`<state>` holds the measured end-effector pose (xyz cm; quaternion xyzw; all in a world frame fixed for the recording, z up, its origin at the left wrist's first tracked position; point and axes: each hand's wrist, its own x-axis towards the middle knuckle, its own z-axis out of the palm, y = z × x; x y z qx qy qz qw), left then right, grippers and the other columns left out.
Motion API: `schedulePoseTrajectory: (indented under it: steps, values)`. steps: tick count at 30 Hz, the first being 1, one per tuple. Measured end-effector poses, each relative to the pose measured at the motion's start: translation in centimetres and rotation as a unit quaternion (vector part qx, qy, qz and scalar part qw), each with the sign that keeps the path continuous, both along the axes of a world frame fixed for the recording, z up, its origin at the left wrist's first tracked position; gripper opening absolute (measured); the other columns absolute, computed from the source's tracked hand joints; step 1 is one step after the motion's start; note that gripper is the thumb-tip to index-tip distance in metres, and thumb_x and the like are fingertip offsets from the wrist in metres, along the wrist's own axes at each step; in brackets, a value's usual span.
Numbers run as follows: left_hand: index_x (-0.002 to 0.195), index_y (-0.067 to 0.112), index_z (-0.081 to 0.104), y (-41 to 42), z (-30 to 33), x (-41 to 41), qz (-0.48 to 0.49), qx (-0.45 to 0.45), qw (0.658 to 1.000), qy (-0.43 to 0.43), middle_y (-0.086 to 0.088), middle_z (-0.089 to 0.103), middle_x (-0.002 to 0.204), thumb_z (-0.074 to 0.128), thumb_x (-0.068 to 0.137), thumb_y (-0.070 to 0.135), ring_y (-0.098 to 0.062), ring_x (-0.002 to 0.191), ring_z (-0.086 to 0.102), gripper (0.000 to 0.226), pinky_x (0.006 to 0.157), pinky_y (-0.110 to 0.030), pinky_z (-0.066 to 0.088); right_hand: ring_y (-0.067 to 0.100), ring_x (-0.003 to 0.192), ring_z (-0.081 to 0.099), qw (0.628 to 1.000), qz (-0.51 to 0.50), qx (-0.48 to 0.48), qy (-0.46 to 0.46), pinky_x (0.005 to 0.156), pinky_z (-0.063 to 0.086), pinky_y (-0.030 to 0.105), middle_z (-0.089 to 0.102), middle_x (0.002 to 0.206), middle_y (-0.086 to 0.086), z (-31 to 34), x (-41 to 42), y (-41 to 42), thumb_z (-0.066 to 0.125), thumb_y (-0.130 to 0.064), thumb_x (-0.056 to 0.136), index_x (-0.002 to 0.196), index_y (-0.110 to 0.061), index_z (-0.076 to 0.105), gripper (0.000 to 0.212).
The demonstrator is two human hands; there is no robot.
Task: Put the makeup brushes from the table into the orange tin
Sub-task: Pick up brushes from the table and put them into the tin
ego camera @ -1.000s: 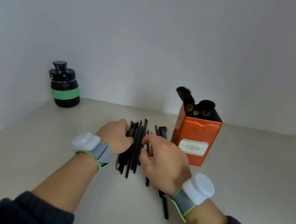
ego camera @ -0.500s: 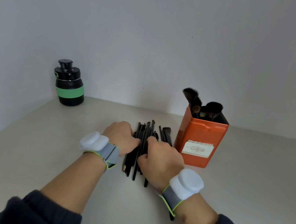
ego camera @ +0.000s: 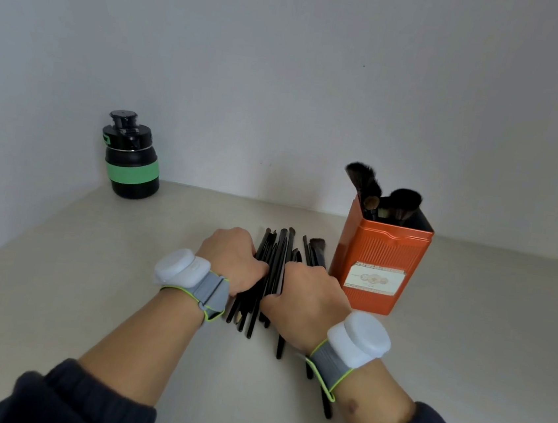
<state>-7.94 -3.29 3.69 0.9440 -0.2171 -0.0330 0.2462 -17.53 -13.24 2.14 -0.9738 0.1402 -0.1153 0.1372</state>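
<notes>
Both hands have closed in on the loose brushes since a second ago. The left hand and right hand sat apart then, with handles fanned between them and a few strays out toward the tin; now the two press the pile from either side and the black makeup brushes lie in one tight bundle on the table.

I read this as gathering, not lifting. The handle ends rest on the tabletop near the wrists, and one or two long handles trail out under the right forearm.

Left hand: fingers curled over the bundle's left edge. Right hand: fingers curled against its right edge, thumb toward me. Whether either hand has a full wrap, I cannot tell; the fingertips are hidden behind the knuckles.

The orange tin stands upright just right of the bundle, open-topped, with several large brushes already standing in it.

Green-banded black bottle in the far left corner, well apart.

Judgement: most brushes remain outside the tin. One scoop could move the lot, if the trailing handles are caught.
</notes>
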Motion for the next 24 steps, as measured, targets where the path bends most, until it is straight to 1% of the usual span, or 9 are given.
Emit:
schedulePoseTrajectory:
  steps: [3, 7, 11, 16, 22, 24]
  values:
    - [0.088, 0.005, 0.074, 0.0, -0.1, 0.0, -0.002, -0.004, 1.0, 0.001, -0.013, 0.071, 0.066, 0.062, 0.078, 0.023, -0.029, 0.064, 0.072, 0.024, 0.07, -0.037, 0.061, 0.012, 0.053, 0.045, 1.0, 0.001, 0.0, 0.005, 0.044, 0.034, 0.025, 0.052, 0.068, -0.001, 0.3, -0.2, 0.0, 0.062, -0.031, 0.083, 0.068, -0.017, 0.045, 0.027]
    - [0.094, 0.006, 0.075, 0.0, -0.3, 0.2, -0.001, -0.012, 1.0, -0.004, -0.015, 0.074, 0.071, 0.064, 0.077, 0.024, -0.029, 0.063, 0.072, 0.027, 0.069, -0.038, 0.061, 0.013, 0.055, 0.046, 1.0, 0.005, -0.002, 0.009, 0.045, 0.033, 0.024, 0.052, 0.07, -0.001, 0.6, -0.4, 0.1, 0.063, -0.031, 0.084, 0.071, -0.017, 0.044, 0.027]
    - [0.092, 0.006, 0.075, 0.0, -0.5, 0.3, -0.003, -0.015, 1.0, -0.012, -0.013, 0.074, 0.07, 0.064, 0.077, 0.025, -0.028, 0.059, 0.071, 0.027, 0.067, -0.037, 0.061, 0.016, 0.058, 0.047, 1.0, 0.009, -0.001, 0.012, 0.045, 0.031, 0.024, 0.048, 0.07, -0.001, 0.8, -0.6, 0.1, 0.063, -0.033, 0.085, 0.077, -0.016, 0.044, 0.027]
    - [0.092, 0.007, 0.075, 0.0, -0.5, 0.3, -0.007, -0.014, 1.0, -0.016, -0.013, 0.074, 0.067, 0.063, 0.077, 0.026, -0.027, 0.058, 0.072, 0.027, 0.066, -0.036, 0.061, 0.012, 0.054, 0.043, 1.0, 0.006, -0.001, 0.014, 0.044, 0.03, 0.023, 0.049, 0.07, -0.001, 1.0, -0.9, 0.2, 0.063, -0.032, 0.085, 0.071, -0.018, 0.04, 0.03]
    - [0.092, 0.006, 0.075, 0.0, -0.5, 0.2, -0.009, -0.015, 1.0, -0.023, -0.014, 0.073, 0.065, 0.064, 0.076, 0.026, -0.03, 0.059, 0.071, 0.028, 0.066, -0.038, 0.061, 0.012, 0.054, 0.046, 1.0, 0.012, 0.013, 0.024, 0.044, 0.033, 0.023, 0.053, 0.071, 0.0, 1.3, -1.0, 0.2, 0.064, -0.032, 0.085, 0.072, -0.017, 0.045, 0.028]
    - [0.093, 0.005, 0.074, 0.0, -0.5, 0.2, -0.009, -0.013, 1.0, -0.021, -0.014, 0.074, 0.066, 0.063, 0.077, 0.025, -0.03, 0.058, 0.072, 0.028, 0.065, -0.038, 0.061, 0.011, 0.055, 0.045, 0.999, 0.008, 0.012, 0.031, 0.044, 0.032, 0.022, 0.052, 0.071, -0.001, 1.4, -1.1, 0.3, 0.064, -0.029, 0.086, 0.072, -0.017, 0.043, 0.028]
